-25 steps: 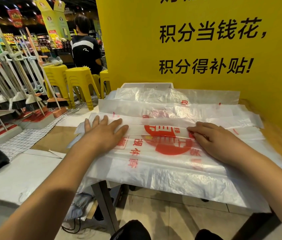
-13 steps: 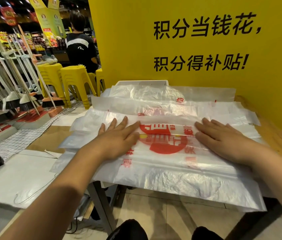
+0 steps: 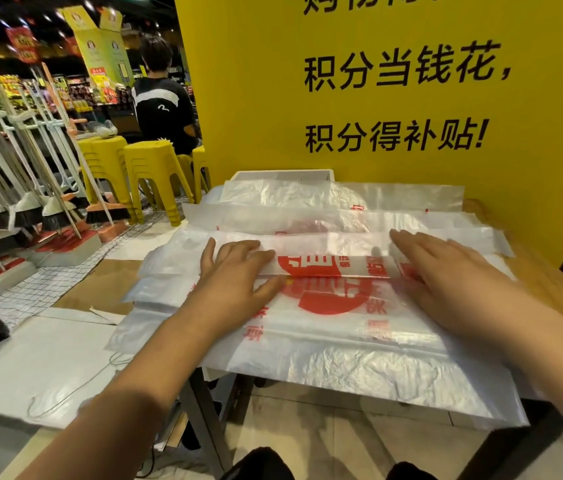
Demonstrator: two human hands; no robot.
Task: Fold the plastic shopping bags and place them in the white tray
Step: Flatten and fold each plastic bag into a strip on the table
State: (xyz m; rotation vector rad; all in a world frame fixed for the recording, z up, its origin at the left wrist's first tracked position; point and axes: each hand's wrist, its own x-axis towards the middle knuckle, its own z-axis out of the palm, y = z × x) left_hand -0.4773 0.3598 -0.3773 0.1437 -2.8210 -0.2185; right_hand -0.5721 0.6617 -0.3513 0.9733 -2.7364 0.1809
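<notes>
A translucent plastic shopping bag (image 3: 328, 327) with a red round logo lies flat on top of a pile, its near edge hanging over the table's front. My left hand (image 3: 235, 275) presses flat on its left part with straight fingers. My right hand (image 3: 446, 275) presses flat on its right part. Between the hands a far strip of the bag lies folded toward me over the logo. Several more bags (image 3: 342, 216) are spread behind it. The white tray (image 3: 283, 175) stands at the back against the yellow wall, mostly covered by bags.
The wooden table (image 3: 550, 282) shows at the right edge. A yellow wall (image 3: 377, 98) with black lettering rises right behind it. To the left are yellow stools (image 3: 155, 174), a rack of brooms (image 3: 31, 188) and a person (image 3: 166, 105) seated with their back turned.
Both hands have slid away from me across the top bag and now press farther up on it. The bag's far edge now lies folded over the logo. The camera came closer.
</notes>
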